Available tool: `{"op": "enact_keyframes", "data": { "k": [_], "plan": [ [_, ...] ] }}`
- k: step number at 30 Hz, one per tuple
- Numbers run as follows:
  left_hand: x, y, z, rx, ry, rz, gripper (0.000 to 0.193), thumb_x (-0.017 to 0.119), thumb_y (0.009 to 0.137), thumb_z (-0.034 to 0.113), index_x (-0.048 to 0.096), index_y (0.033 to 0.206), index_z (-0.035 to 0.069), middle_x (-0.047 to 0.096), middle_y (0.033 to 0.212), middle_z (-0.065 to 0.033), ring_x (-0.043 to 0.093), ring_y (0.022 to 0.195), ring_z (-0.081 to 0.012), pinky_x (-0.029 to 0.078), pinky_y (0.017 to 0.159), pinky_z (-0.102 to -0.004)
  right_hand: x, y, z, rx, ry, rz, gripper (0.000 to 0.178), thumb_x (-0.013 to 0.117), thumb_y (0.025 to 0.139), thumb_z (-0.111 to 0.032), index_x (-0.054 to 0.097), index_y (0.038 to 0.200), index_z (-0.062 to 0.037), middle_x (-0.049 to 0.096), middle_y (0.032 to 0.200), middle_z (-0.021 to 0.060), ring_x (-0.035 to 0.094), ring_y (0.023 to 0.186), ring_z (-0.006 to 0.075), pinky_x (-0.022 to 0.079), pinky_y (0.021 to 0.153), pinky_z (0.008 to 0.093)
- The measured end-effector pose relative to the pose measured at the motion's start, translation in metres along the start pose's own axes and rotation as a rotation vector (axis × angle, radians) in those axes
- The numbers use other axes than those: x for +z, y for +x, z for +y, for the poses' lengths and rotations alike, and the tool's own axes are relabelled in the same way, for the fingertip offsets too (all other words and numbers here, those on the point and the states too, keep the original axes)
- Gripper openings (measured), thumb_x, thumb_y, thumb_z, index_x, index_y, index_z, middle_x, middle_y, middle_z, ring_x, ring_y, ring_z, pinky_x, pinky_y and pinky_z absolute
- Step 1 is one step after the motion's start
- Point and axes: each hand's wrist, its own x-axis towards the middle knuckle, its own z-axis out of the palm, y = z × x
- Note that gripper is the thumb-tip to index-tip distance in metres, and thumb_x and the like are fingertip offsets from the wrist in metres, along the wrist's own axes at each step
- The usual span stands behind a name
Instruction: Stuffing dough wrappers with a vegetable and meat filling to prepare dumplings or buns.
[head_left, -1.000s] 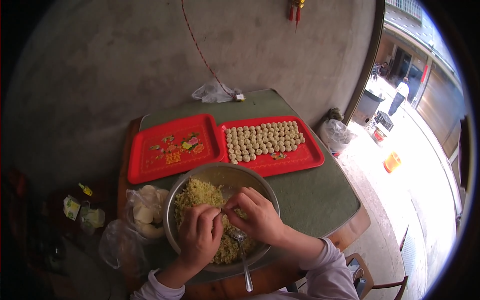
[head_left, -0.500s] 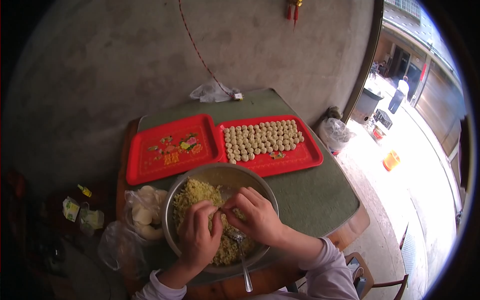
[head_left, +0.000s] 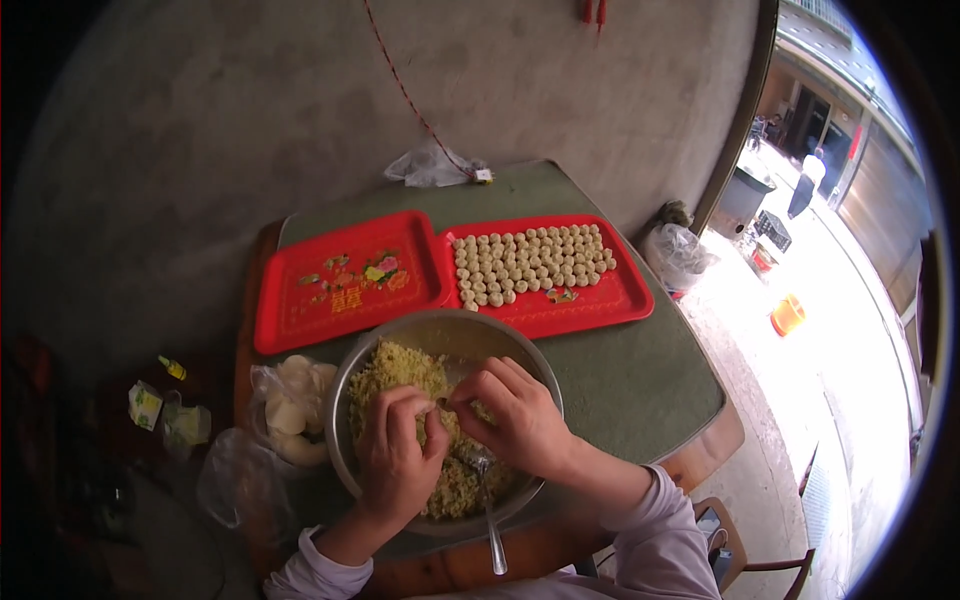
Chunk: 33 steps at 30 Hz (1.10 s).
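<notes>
My left hand (head_left: 398,450) and my right hand (head_left: 515,415) meet above a large metal bowl (head_left: 345,375). Between their fingertips they pinch a small dumpling (head_left: 443,403), mostly hidden by the fingers. Crumbly yellow-green filling (head_left: 395,368) is heaped in the bowl, highest at its left. A metal spoon (head_left: 492,520) rests in the filling under my right hand, its handle over the near rim. Left of the bowl, a clear plastic bag (head_left: 262,385) holds pale round dough wrappers (head_left: 287,416).
Behind the bowl, a red tray (head_left: 610,305) carries rows of small dumplings (head_left: 530,262). Another red tray (head_left: 290,315), flower-printed, overlaps its left edge. Both lie on a green-topped table (head_left: 640,390). A wooden chair (head_left: 735,560) stands at lower right. Beyond the doorway is a person (head_left: 808,180).
The view has shifted slightly, so the trays and bowl sit a little higher. My fingers still pinch together over the bowl, with only small movement.
</notes>
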Motion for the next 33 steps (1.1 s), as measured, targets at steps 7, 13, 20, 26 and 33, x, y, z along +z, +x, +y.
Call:
{"op": "enact_keyframes", "data": {
  "k": [7, 13, 20, 26, 33],
  "plan": [
    [-0.001, 0.000, -0.004, 0.000, -0.034, -0.052, 0.027, 0.058, 0.077, -0.009, 0.052, 0.102, 0.000, 0.056, 0.099, -0.0157, 0.060, 0.090, -0.0344, 0.050, 0.074, -0.0418, -0.002, 0.003, 0.004, 0.006, -0.008, -0.022, 0.023, 0.068, 0.072, 0.001, 0.056, 0.090, -0.0064, 0.054, 0.083, 0.0085, 0.056, 0.077, 0.0285, 0.048, 0.068, 0.0375],
    [-0.011, -0.012, -0.007, -0.179, -0.152, -0.074, 0.024, 0.057, 0.087, -0.004, 0.054, 0.111, 0.000, 0.058, 0.105, -0.0170, 0.063, 0.091, -0.0306, 0.051, 0.076, -0.0376, 0.000, 0.003, 0.001, 0.184, 0.227, -0.039, 0.015, 0.068, 0.079, 0.000, 0.058, 0.090, -0.0027, 0.059, 0.086, 0.0083, 0.062, 0.079, 0.0220, 0.050, 0.070, 0.0317],
    [0.000, -0.011, 0.005, -0.605, -1.118, -0.109, 0.030, 0.053, 0.099, 0.010, 0.050, 0.127, 0.000, 0.058, 0.120, -0.0100, 0.059, 0.107, -0.0154, 0.053, 0.090, -0.0303, 0.006, -0.007, 0.008, 0.391, 0.608, -0.049, 0.014, 0.066, 0.086, -0.002, 0.057, 0.098, -0.0003, 0.062, 0.092, 0.0055, 0.061, 0.082, 0.0098, 0.050, 0.073, 0.0267],
    [0.004, -0.013, 0.004, -0.643, -1.107, -0.063, 0.030, 0.052, 0.100, 0.011, 0.052, 0.127, -0.001, 0.059, 0.117, -0.0085, 0.060, 0.105, -0.0147, 0.052, 0.090, -0.0300, 0.002, -0.003, 0.005, 0.354, 0.488, -0.105, 0.017, 0.068, 0.082, -0.002, 0.058, 0.097, -0.0019, 0.059, 0.090, 0.0067, 0.063, 0.083, 0.0182, 0.051, 0.073, 0.0297],
    [0.005, -0.015, 0.000, -0.757, -1.135, -0.094, 0.028, 0.054, 0.099, 0.011, 0.059, 0.123, -0.001, 0.065, 0.106, -0.0065, 0.063, 0.094, -0.0130, 0.051, 0.085, -0.0266, -0.015, 0.007, 0.013, -0.265, -0.116, -0.166, 0.022, 0.070, 0.078, -0.003, 0.061, 0.097, -0.0081, 0.057, 0.088, 0.0061, 0.058, 0.079, 0.0254, 0.049, 0.066, 0.0342]
  ]
}}
